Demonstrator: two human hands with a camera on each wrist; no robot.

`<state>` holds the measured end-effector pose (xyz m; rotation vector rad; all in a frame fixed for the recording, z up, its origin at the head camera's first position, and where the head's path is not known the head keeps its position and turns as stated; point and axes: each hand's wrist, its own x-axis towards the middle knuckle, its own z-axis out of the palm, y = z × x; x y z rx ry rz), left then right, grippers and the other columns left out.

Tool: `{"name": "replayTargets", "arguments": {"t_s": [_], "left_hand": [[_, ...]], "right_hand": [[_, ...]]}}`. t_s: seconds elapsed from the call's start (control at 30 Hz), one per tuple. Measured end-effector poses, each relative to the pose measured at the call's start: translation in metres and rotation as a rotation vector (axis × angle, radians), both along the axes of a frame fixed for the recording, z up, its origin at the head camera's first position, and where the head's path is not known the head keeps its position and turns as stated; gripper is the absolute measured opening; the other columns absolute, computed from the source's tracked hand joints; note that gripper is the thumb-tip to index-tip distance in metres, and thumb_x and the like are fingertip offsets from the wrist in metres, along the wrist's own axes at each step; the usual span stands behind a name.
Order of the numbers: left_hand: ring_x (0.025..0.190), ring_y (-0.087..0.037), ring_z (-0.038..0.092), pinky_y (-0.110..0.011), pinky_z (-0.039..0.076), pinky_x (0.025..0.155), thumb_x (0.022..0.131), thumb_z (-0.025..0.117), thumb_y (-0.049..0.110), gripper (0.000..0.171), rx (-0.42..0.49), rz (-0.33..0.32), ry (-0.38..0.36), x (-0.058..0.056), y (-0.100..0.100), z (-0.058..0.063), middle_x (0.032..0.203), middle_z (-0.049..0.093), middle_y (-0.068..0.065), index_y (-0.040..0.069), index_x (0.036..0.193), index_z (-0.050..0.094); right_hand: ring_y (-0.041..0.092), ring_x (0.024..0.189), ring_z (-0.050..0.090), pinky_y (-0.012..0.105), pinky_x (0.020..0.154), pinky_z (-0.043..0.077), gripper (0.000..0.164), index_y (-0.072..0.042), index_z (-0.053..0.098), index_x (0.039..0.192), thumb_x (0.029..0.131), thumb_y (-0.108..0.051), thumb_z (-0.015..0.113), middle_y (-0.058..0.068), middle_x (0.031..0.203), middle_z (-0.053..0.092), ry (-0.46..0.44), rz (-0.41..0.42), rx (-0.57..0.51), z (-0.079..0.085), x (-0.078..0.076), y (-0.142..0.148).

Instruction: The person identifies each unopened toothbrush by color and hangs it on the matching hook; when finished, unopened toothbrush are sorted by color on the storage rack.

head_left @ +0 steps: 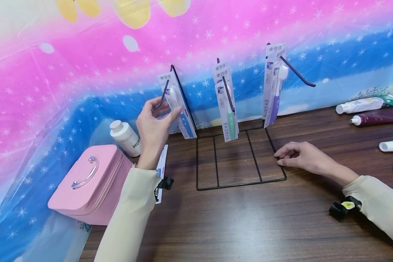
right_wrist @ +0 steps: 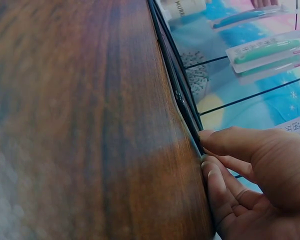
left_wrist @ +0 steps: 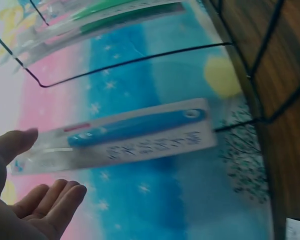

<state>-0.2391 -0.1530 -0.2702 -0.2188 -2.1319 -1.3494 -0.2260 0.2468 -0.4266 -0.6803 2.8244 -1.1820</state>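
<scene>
A black wire rack [head_left: 240, 184] stands on the wooden table, with packaged toothbrushes hanging from its hooks. My left hand [head_left: 155, 125] is at the left hook, beside a blue toothbrush pack [head_left: 186, 125]. In the left wrist view, that blue pack [left_wrist: 140, 132] hangs behind the spread thumb and fingers, and nothing is gripped between them. Green toothbrush packs [head_left: 230, 123] hang from the middle hook and purple ones [head_left: 275, 105] from the right hook. Low at the rack's right side, my right hand [head_left: 302, 156] pinches the base wire between thumb and fingers, as the right wrist view shows.
At the left stand a pink case [head_left: 82, 196] with a silver handle and a white bottle [head_left: 124, 137]. Another toothbrush pack [head_left: 164, 160] lies partly hidden under my left wrist. Several tubes [head_left: 363, 105] lie at the right. A patterned cloth [head_left: 196, 43] hangs behind the rack.
</scene>
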Motion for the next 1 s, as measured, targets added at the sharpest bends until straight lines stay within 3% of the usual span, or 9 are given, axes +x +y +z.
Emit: {"name": "replayTargets", "arguments": {"t_s": [0.13, 0.27, 0.5, 0.67, 1.0], "left_hand": [[0.106, -0.021, 0.063, -0.030, 0.050, 0.087, 0.079, 0.083, 0.026, 0.056, -0.060, 0.007, -0.072, 0.000, -0.014, -0.016, 0.115, 0.066, -0.010, 0.004, 0.126, 0.060], [0.108, -0.020, 0.062, -0.034, 0.050, 0.089, 0.081, 0.080, 0.027, 0.053, -0.129, 0.062, -0.135, -0.002, -0.032, -0.031, 0.118, 0.065, -0.009, 0.006, 0.126, 0.061], [0.106, -0.025, 0.062, -0.039, 0.047, 0.090, 0.082, 0.079, 0.027, 0.050, -0.181, 0.180, -0.313, -0.015, -0.059, -0.059, 0.117, 0.066, -0.012, 0.004, 0.123, 0.063], [0.106, -0.026, 0.062, -0.041, 0.047, 0.090, 0.084, 0.076, 0.028, 0.046, -0.214, 0.228, -0.423, -0.025, -0.070, -0.081, 0.115, 0.067, -0.013, 0.004, 0.121, 0.065], [0.103, -0.031, 0.055, -0.044, 0.045, 0.087, 0.081, 0.078, 0.026, 0.042, -0.280, 0.309, -0.545, -0.032, -0.082, -0.100, 0.113, 0.065, -0.016, 0.002, 0.115, 0.069]], "right_hand": [[0.011, 0.079, 0.061, 0.027, 0.066, 0.047, 0.018, -0.020, 0.073, 0.106, 0.088, -0.026, 0.073, -0.009, 0.092, 0.069, 0.007, 0.005, -0.001, 0.001, -0.001, -0.001], [0.011, 0.079, 0.062, 0.027, 0.066, 0.047, 0.018, -0.020, 0.073, 0.106, 0.088, -0.026, 0.073, -0.009, 0.093, 0.069, 0.002, -0.001, 0.010, 0.001, -0.001, -0.001], [0.011, 0.080, 0.062, 0.028, 0.067, 0.048, 0.019, -0.020, 0.072, 0.106, 0.088, -0.028, 0.073, -0.010, 0.091, 0.069, -0.008, 0.002, 0.008, 0.000, 0.000, 0.000], [0.011, 0.079, 0.062, 0.027, 0.067, 0.048, 0.020, -0.019, 0.073, 0.105, 0.088, -0.028, 0.074, -0.009, 0.091, 0.070, 0.008, 0.004, -0.008, 0.000, 0.000, 0.000], [0.011, 0.080, 0.062, 0.027, 0.067, 0.048, 0.020, -0.019, 0.073, 0.106, 0.088, -0.028, 0.074, -0.009, 0.092, 0.070, 0.001, 0.003, -0.014, 0.001, 0.001, -0.001]]}}
